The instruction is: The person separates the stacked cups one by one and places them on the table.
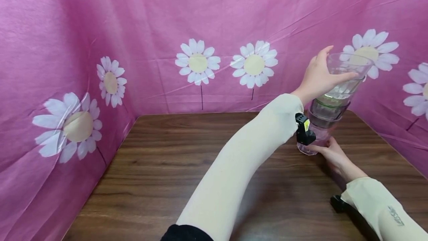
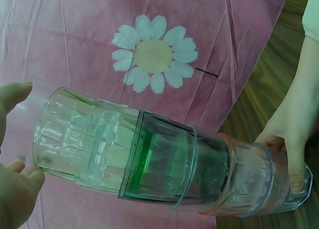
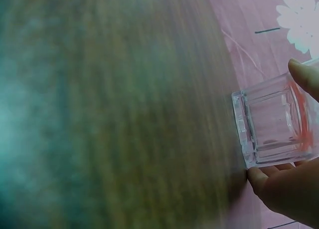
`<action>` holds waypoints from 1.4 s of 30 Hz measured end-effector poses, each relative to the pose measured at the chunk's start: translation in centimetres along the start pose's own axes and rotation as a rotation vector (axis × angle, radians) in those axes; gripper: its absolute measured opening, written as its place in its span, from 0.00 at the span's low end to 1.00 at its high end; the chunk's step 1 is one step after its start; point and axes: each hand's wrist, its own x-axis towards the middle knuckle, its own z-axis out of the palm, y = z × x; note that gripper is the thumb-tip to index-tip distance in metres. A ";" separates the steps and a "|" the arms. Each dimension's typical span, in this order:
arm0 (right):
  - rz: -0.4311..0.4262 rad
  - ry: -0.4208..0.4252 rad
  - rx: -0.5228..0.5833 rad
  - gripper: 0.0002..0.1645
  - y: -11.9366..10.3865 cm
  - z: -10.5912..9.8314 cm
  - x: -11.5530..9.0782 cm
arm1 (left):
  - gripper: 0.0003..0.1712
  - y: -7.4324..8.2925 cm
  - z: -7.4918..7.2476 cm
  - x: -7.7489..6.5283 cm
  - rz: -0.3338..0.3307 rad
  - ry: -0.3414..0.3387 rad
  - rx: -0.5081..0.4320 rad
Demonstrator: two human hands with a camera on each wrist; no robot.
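A tall stack of nested see-through cups [image 1: 329,111] stands on the table at the right, leaning slightly in the head view. Its tiers look clear, green-tinted, smoky grey and orange-rimmed in the left wrist view, where a grey cup [image 2: 209,164] sits mid-stack. My left hand [image 1: 317,79] grips the clear top cup [image 1: 352,68], thumb and fingers on opposite sides. Down at the base, my right hand [image 1: 336,159] holds the clear bottom cup [image 3: 271,121] between thumb and fingers. The bottom cup's thick faceted base is close over the tabletop in the right wrist view.
The brown wood-grain table [image 1: 187,166] extends left and toward me. A pink cloth [image 1: 147,29] with large white daisies hangs behind and along both sides. A black wrist camera [image 1: 304,131] on the left cuff overlaps the stack's lower part in the head view.
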 end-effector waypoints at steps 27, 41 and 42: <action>0.001 -0.137 -0.134 0.29 -0.4 -0.1 -0.7 | 0.61 -0.5 -1.2 -0.2 -0.033 -0.029 -0.061; -0.045 -0.186 -0.288 0.30 -0.5 0.4 -1.0 | 0.57 -1.1 -2.2 -0.6 -0.071 -0.034 -0.094; -0.049 -0.186 -0.294 0.30 -0.4 0.4 -0.9 | 0.57 -1.1 -2.2 -0.6 -0.072 -0.032 -0.095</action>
